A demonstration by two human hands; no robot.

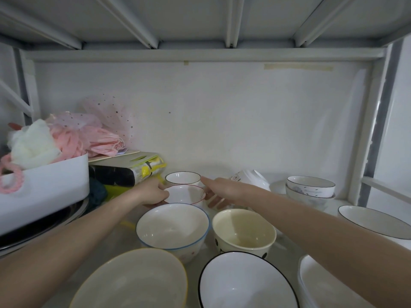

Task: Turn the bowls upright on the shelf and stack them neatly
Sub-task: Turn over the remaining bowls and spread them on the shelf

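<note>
Both arms are reaching forward; left hand point(153, 193) and right hand point(219, 192) are clasping the red-rimmed bowl point(184, 194) between them.

You look into a white metal shelf bay point(200, 55) backed by a plain white wall point(222, 118), dimly lit, crossbars point(138, 23) overhead.

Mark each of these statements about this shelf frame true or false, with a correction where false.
1. Both hands are on the red-rimmed bowl. True.
2. The blue-rimmed bowl lies upside down. False: it sits upright, opening up.
3. A black-rimmed small bowl stands behind the red-rimmed one. True.
4. The two bowls at the right rear stand side by side. False: one is nested in the other.
5. The white bin holds plates. False: pink and white soft items.
</note>
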